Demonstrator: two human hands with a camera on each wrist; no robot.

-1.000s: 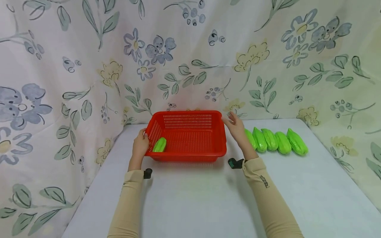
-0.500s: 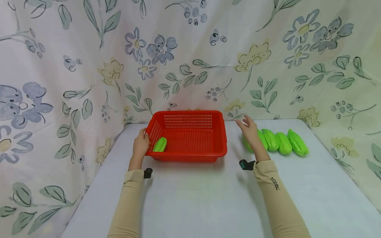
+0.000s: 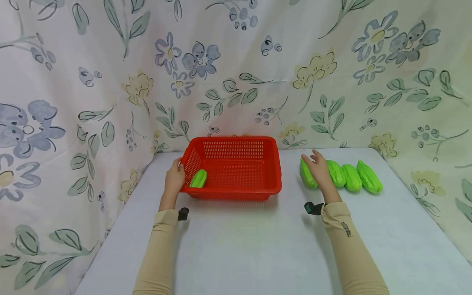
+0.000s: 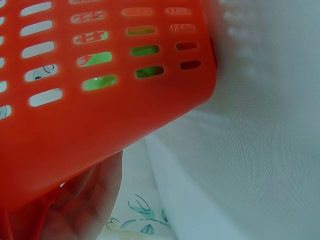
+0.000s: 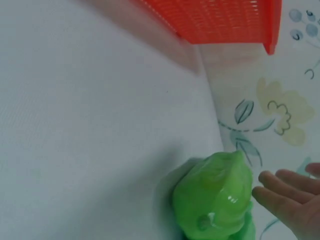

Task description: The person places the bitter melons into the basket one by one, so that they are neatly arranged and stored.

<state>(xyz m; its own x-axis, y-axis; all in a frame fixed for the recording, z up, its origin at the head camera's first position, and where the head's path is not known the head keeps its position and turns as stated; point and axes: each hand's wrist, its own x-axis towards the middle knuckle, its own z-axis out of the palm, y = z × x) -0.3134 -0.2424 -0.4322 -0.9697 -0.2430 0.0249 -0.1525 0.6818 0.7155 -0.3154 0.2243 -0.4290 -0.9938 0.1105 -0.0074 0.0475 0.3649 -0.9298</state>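
A red slotted plastic basket (image 3: 236, 196) sits on the table, and my left hand (image 3: 174, 178) grips its left rim. In the left wrist view, that hand (image 4: 97, 195) is partly hidden by the basket wall (image 4: 100, 130). One green bitter gourd (image 3: 198, 179) lies inside the basket at its left end. My right hand (image 3: 320, 170) is over the row to the right, fingers loosely extended, holding nothing. It is nearest the leftmost gourds (image 3: 307, 175) and hides part of the row. In the right wrist view, its fingers (image 5: 280, 192) are beside a gourd (image 5: 212, 195).
Further right in the row are more bitter gourds (image 3: 351, 178), with the end one (image 3: 370, 178) tilted. A floral curtain (image 3: 236, 69) hangs behind the white table (image 3: 243, 246).
My right hand has moved right, from beside the basket's right rim to over the gourds. The left hand and the basket have stayed in place.
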